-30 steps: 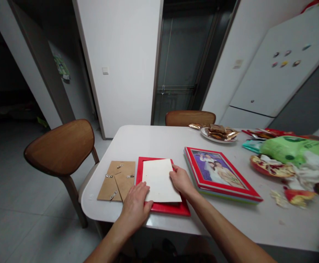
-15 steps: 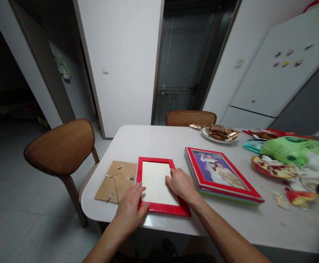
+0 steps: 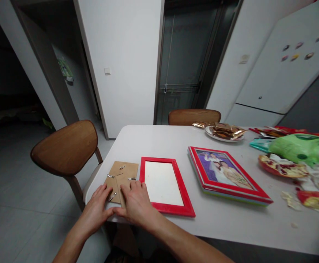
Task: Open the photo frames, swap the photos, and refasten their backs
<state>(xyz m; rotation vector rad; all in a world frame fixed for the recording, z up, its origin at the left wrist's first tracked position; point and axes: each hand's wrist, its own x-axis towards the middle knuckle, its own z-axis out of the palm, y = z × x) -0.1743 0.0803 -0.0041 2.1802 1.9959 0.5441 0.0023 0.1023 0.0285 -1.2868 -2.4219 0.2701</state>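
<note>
A brown picture-frame backing board [image 3: 125,173] with several metal clips and a fold-out stand lies near the table's left corner. My left hand [image 3: 97,204] curls around its near left corner, fingers along the left edge. On the near right part, my right hand [image 3: 136,201] has its fingers bent over the board. The two thumbs meet at its near edge; what lies beneath the palms is hidden. Just right of the board, and next to my right hand, a red picture frame [image 3: 185,195] lies flat, with a white panel [image 3: 163,182] filling its opening.
A framed photo [image 3: 225,171] with a red border rests on a stack to the right. Behind are a plate of gold-wrapped packets [image 3: 225,131], a green package [image 3: 299,149] and opened fruit [image 3: 281,167]. Wooden chairs [image 3: 64,146] [image 3: 194,116] stand at the left and far side.
Both hands have left the red frame and moved left onto the backing board. My right hand has crossed over the frame's near left corner. The view has shifted slightly.
</note>
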